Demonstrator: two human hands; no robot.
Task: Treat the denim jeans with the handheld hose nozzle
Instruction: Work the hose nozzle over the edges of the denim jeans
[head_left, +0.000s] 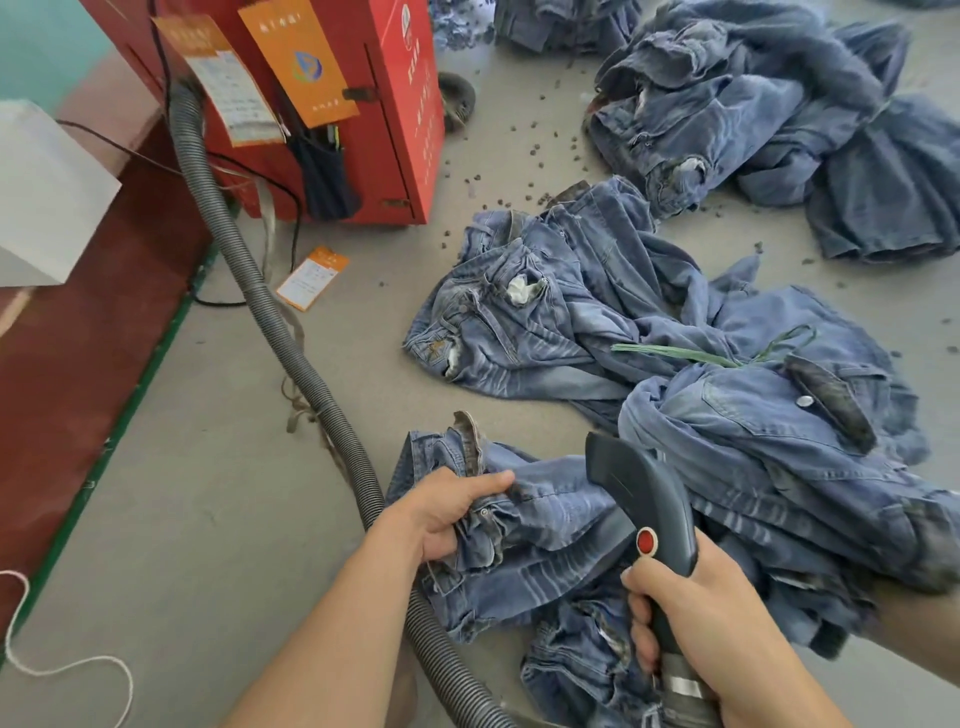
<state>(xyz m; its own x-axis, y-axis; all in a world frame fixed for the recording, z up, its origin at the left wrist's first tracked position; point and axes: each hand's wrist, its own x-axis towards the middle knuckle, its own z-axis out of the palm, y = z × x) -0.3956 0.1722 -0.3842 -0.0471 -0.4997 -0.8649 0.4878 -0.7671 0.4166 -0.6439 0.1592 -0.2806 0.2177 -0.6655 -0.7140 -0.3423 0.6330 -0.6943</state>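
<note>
A pair of blue denim jeans (540, 525) lies bunched on the concrete floor right in front of me. My left hand (447, 512) grips its waistband near the button. My right hand (696, 608) holds the handle of a dark grey hose nozzle (641, 493) with a red button on top. The nozzle's head rests over the jeans, just right of my left hand. A ribbed grey hose (291, 353) runs from the nozzle across the floor to a red machine.
More jeans lie in heaps ahead (571, 301), to the right (779, 415) and at the back (753, 104). The red machine cabinet (395, 104) stands at the back left. A dark red platform (78, 364) borders the left side. Small dark bits are scattered on the floor.
</note>
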